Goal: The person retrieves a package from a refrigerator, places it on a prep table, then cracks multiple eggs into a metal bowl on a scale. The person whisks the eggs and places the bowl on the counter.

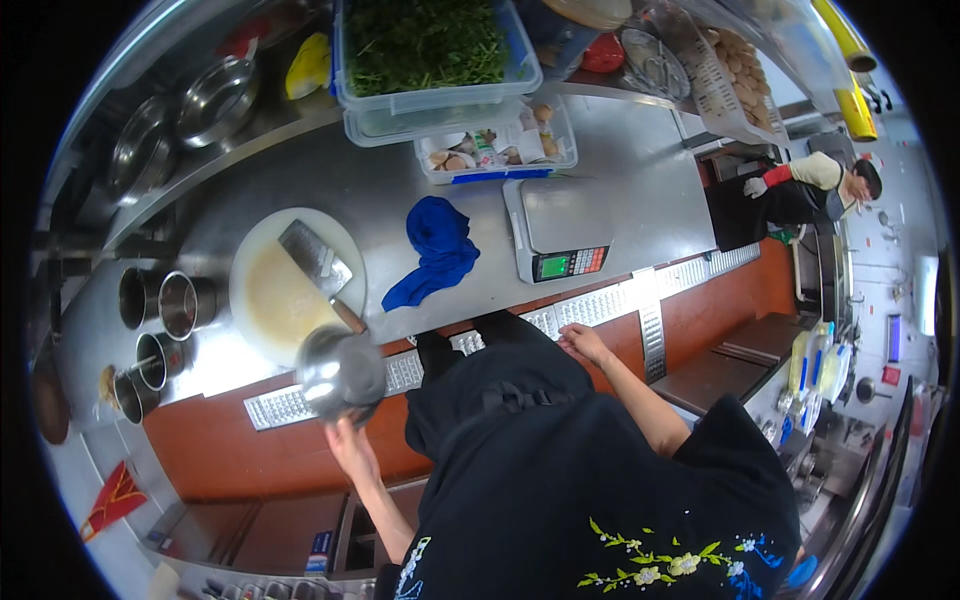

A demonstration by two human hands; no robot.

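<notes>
My left hand [351, 448] grips a shiny stainless steel bowl [341, 375] by its lower side, just off the table's front edge. The bowl is slightly blurred, and its inside is hidden from me. Behind it lies a round white cutting board [259, 289] with a wet yellowish stain. On the board rests a cleaver [315, 256], its wooden handle [348, 316] pointing towards me. My right hand [583, 343] hangs in front of the table with fingers loosely curled and nothing seen in it. Nearest to it on the table is a digital scale [566, 225] with a lit display.
A crumpled blue cloth [435, 251] lies on the steel table [360, 180]. Several steel pots [180, 304] stand at left. Behind are a plastic tub of green herbs [435, 45] and a box of eggshells [495, 150]. A co-worker [806, 187] stands far right. Metal drain grates [600, 304] cross the red floor.
</notes>
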